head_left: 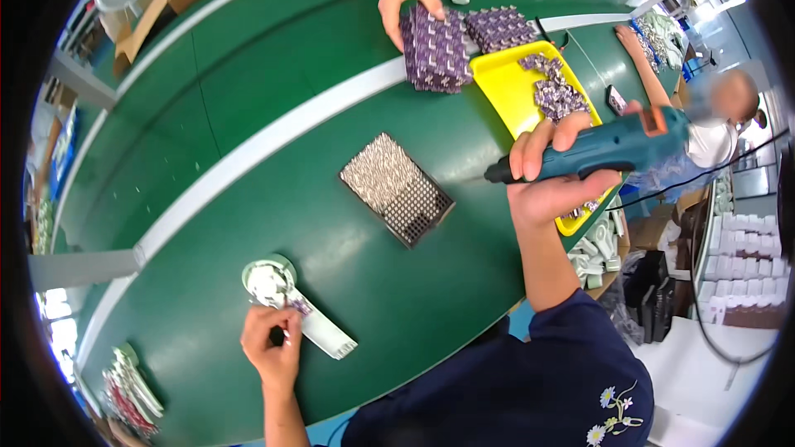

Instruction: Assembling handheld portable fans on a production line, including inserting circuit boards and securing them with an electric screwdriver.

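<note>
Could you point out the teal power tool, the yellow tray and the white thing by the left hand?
Teal power tool (617, 146): head view, on its casing.
Yellow tray (501, 87): head view, on its bare inner floor.
White thing (328, 333): head view, on its long flat part.

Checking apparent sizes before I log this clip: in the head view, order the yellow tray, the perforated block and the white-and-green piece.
1. Yellow tray, partly hidden by the right hand and teal power tool
2. Perforated block
3. White-and-green piece, near the left hand
</note>
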Action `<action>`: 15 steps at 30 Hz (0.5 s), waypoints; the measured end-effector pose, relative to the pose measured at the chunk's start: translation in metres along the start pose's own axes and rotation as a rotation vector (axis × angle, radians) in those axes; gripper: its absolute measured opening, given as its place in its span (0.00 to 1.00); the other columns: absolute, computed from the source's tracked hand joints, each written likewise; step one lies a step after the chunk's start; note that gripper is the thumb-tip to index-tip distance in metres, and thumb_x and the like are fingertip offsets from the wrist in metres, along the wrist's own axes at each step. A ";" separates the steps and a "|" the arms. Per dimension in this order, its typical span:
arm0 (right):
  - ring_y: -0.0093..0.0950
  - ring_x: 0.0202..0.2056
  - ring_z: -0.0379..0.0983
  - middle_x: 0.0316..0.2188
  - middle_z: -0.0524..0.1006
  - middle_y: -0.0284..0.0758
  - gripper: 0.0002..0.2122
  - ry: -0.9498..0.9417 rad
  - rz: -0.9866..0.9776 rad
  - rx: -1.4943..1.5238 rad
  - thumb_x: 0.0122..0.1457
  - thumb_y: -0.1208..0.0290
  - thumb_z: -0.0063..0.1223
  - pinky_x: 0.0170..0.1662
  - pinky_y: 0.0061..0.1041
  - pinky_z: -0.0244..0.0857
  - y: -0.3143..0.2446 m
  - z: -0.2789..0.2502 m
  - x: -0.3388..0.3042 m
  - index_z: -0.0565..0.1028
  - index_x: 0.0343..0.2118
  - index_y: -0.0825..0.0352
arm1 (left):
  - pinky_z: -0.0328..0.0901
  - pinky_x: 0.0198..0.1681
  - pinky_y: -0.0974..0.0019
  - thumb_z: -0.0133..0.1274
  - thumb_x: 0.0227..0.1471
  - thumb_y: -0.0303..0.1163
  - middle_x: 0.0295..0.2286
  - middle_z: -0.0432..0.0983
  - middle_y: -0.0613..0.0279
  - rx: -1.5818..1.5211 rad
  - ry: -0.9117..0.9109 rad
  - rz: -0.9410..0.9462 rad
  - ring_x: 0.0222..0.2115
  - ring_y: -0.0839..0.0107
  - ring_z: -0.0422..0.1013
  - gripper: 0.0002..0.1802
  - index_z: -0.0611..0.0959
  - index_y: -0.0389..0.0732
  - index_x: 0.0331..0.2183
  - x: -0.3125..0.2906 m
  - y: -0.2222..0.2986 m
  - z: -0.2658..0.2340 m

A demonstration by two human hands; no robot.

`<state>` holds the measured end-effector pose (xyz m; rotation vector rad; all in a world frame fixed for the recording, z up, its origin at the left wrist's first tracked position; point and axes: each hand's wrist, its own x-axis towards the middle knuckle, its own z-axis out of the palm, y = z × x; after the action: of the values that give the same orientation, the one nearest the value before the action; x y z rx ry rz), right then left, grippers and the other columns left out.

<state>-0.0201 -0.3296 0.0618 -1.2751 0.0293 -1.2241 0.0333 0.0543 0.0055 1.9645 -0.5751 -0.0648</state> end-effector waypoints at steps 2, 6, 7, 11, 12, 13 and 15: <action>0.20 0.15 0.60 0.33 0.64 0.27 0.40 0.016 -0.021 -0.014 0.60 0.25 0.40 0.15 0.22 0.59 0.003 0.016 -0.006 0.52 0.65 0.51 | 0.63 0.34 0.71 0.61 0.46 0.13 0.28 0.74 0.60 -0.003 -0.018 -0.008 0.28 0.73 0.68 0.08 0.83 0.32 0.31 0.000 -0.004 -0.003; 0.21 0.14 0.64 0.26 0.65 0.29 0.44 0.060 0.076 -0.169 0.51 0.18 0.41 0.15 0.23 0.62 0.006 0.033 -0.023 0.62 0.39 0.67 | 0.63 0.34 0.72 0.62 0.46 0.12 0.29 0.73 0.61 -0.003 -0.013 -0.027 0.28 0.73 0.67 0.09 0.83 0.33 0.32 -0.001 -0.005 -0.001; 0.21 0.14 0.64 0.26 0.65 0.29 0.44 0.052 0.086 -0.176 0.51 0.18 0.41 0.15 0.23 0.62 0.007 0.032 -0.026 0.62 0.39 0.67 | 0.62 0.34 0.72 0.63 0.45 0.12 0.29 0.73 0.61 0.006 -0.027 -0.029 0.28 0.73 0.67 0.10 0.83 0.33 0.32 -0.002 -0.004 -0.002; 0.22 0.14 0.65 0.30 0.66 0.32 0.44 -0.073 0.071 -0.075 0.52 0.23 0.49 0.15 0.24 0.65 0.013 0.026 -0.038 0.60 0.45 0.69 | 0.62 0.32 0.72 0.63 0.45 0.12 0.29 0.72 0.61 0.014 -0.037 -0.030 0.28 0.74 0.67 0.11 0.83 0.33 0.33 -0.007 -0.002 -0.004; 0.22 0.14 0.64 0.31 0.66 0.28 0.43 -0.076 0.064 -0.122 0.53 0.21 0.45 0.14 0.24 0.63 0.014 0.025 -0.040 0.57 0.52 0.62 | 0.62 0.32 0.72 0.63 0.45 0.12 0.29 0.72 0.62 0.014 -0.040 -0.028 0.28 0.74 0.67 0.11 0.83 0.33 0.33 -0.007 -0.002 -0.004; 0.21 0.14 0.62 0.33 0.65 0.25 0.43 -0.078 0.058 -0.172 0.54 0.20 0.40 0.14 0.23 0.60 0.013 0.024 -0.043 0.54 0.59 0.54 | 0.62 0.32 0.72 0.63 0.45 0.12 0.29 0.72 0.62 0.013 -0.041 -0.034 0.28 0.74 0.67 0.11 0.83 0.33 0.33 -0.008 -0.001 -0.003; 0.21 0.14 0.62 0.32 0.64 0.25 0.42 -0.034 0.057 -0.157 0.54 0.20 0.40 0.14 0.23 0.60 0.014 0.030 -0.046 0.57 0.55 0.57 | 0.61 0.31 0.72 0.63 0.45 0.12 0.29 0.72 0.62 0.021 -0.038 -0.023 0.27 0.74 0.67 0.10 0.83 0.33 0.32 -0.007 -0.002 -0.001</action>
<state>-0.0116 -0.2793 0.0359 -1.4219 0.1386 -1.1692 0.0278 0.0589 0.0029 1.9940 -0.5806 -0.1113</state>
